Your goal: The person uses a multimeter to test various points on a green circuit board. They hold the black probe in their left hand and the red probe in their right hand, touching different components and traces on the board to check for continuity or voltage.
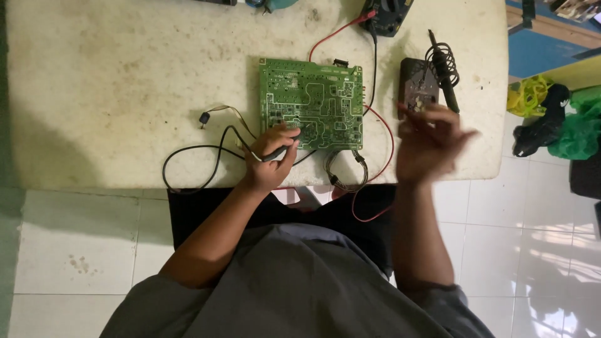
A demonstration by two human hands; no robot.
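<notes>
A green circuit board [311, 103] lies solder-side up on a stained white table [125, 81]. My left hand [270, 159] grips a black probe [283, 150] whose tip touches the board's lower left edge; a black cable [188, 150] runs from it in a loop to the left. My right hand [429, 143] hovers blurred to the right of the board, fingers spread, holding nothing, just in front of a small dark stand [416, 84].
A soldering iron [443, 69] in a coil holder rests on the dark stand. A multimeter [388, 12] sits at the table's far edge with a red lead [332, 34] running to the board. Green bags [579, 125] and a black object lie on the tiled floor at right.
</notes>
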